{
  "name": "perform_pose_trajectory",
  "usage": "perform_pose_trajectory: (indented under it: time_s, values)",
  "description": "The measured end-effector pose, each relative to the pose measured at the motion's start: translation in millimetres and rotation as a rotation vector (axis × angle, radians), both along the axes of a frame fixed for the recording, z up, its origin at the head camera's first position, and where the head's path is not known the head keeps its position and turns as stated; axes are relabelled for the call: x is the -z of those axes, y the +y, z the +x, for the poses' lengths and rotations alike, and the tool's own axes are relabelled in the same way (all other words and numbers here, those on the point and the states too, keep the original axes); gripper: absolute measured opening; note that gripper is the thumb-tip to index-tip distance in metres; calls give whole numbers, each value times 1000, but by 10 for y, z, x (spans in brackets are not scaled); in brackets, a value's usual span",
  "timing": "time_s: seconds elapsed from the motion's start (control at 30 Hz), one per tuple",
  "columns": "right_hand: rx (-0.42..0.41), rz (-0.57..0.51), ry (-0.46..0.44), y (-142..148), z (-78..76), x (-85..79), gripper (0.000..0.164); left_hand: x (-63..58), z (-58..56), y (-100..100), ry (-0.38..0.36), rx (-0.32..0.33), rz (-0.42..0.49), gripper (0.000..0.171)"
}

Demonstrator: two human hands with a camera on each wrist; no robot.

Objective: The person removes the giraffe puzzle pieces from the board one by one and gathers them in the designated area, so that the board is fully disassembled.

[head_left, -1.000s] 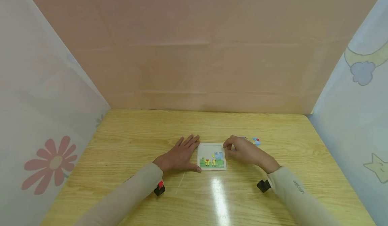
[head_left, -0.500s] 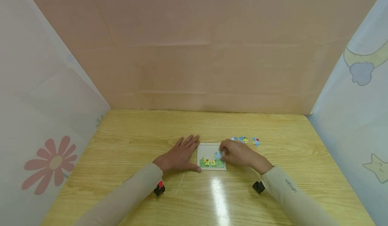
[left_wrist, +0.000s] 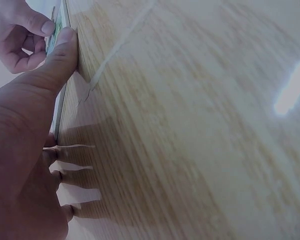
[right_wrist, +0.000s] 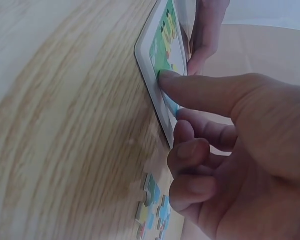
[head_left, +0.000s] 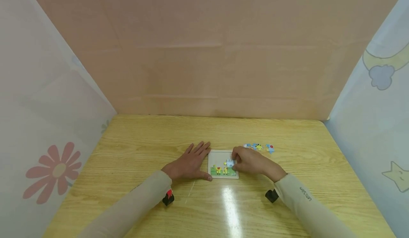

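Observation:
A small square jigsaw tray (head_left: pixel 218 158) lies mid-table, its lower part filled with green and yellow pieces and its upper part bare. My left hand (head_left: pixel 189 164) rests flat along its left side, fingers spread, thumb at the near left corner. Over the tray's right edge, my right hand (head_left: pixel 254 160) pinches a light blue jigsaw piece (head_left: pixel 229 163) between thumb and index finger. In the right wrist view, the thumb (right_wrist: pixel 190 90) presses beside the green strip and the index fingertip meets the piece's far edge. The other fingers curl in.
Several loose jigsaw pieces (head_left: pixel 257 147) lie behind my right hand, with a blue one bearing a red spot (head_left: pixel 270 148) a little apart. A tan backdrop (head_left: pixel 220 78) rises behind the wooden table (head_left: pixel 153 135), and pale printed sheets (head_left: pixel 377 124) flank it.
My right hand has moved left from beside the tray onto its right edge and the blue piece, uncovering the loose pieces behind. The left hand has stayed in place.

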State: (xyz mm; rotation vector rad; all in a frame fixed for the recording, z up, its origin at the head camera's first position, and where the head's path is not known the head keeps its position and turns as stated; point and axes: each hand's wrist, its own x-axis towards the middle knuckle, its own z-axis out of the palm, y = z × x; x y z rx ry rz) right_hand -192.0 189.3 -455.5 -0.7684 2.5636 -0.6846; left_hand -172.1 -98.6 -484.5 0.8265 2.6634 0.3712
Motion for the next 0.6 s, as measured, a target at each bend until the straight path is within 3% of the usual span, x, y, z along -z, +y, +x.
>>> perform_pose_trajectory:
  time_s: [0.17, 0.4, 0.6]
  values:
    - [16, -26, -17, -19, -10, 14, 25, -6, -3, 1, -2, -3, -1, 116]
    - [-44, -74, -56, -32, -7, 58, 29, -20, 10, 3, -7, -5, 5, 116]
    - [-109, -85, -62, -18, 8, 55, 12, -29, 20, 0, -3, -3, 12, 115]
